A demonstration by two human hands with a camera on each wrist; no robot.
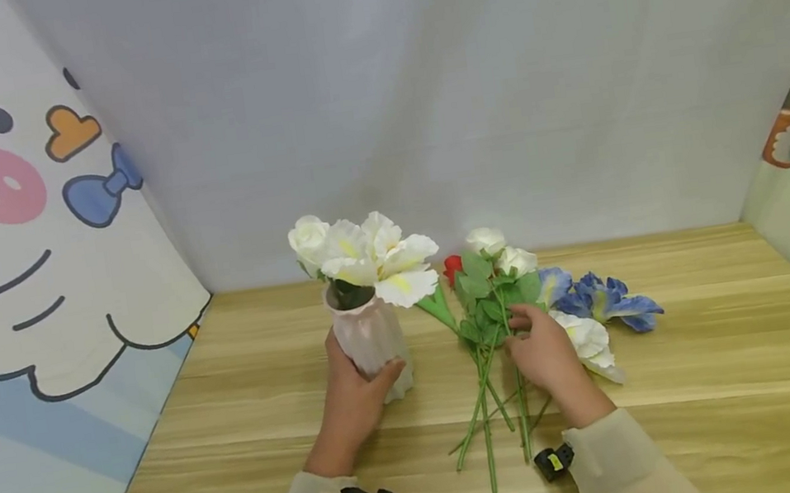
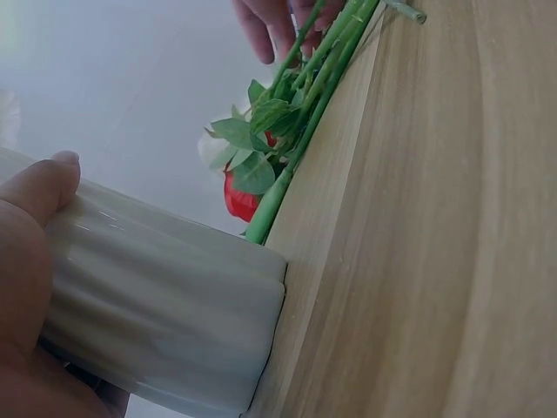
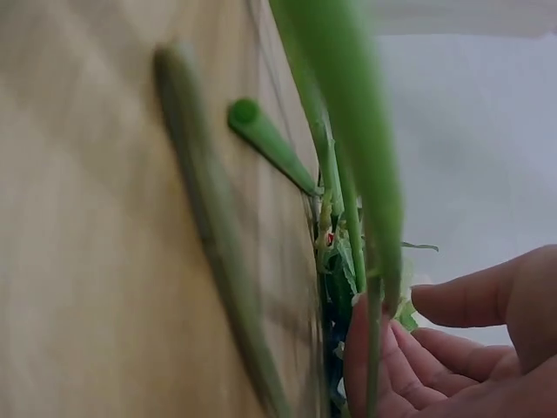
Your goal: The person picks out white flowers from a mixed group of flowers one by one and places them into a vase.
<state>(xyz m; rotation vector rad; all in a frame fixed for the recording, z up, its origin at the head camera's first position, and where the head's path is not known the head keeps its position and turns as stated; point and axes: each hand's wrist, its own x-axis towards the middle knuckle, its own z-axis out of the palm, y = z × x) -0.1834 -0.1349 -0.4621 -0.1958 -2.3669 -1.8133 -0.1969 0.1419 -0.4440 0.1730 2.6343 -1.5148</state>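
Observation:
My left hand [image 1: 358, 393] grips a pale ribbed vase [image 1: 372, 341], which stands on the table with its base at the wood in the left wrist view. A white rose [image 1: 309, 241] and a large white iris-like flower [image 1: 396, 256] with yellow streaks lean out of its mouth. To the right, my right hand [image 1: 547, 353] pinches a green rose stem [image 3: 383, 287] between thumb and fingers, among leaves of the loose bunch. White roses [image 1: 517, 261] and a red rose [image 1: 453, 269] lie at the bunch's far end, their stems crossing toward me.
Beside my right hand lie blue iris-like flowers [image 1: 612, 301] and a white one [image 1: 587, 338]. The wood-grain table [image 1: 723, 403] runs back to a pale cloth wall [image 1: 493, 83]. A cartoon-printed panel [image 1: 31, 269] borders the left side.

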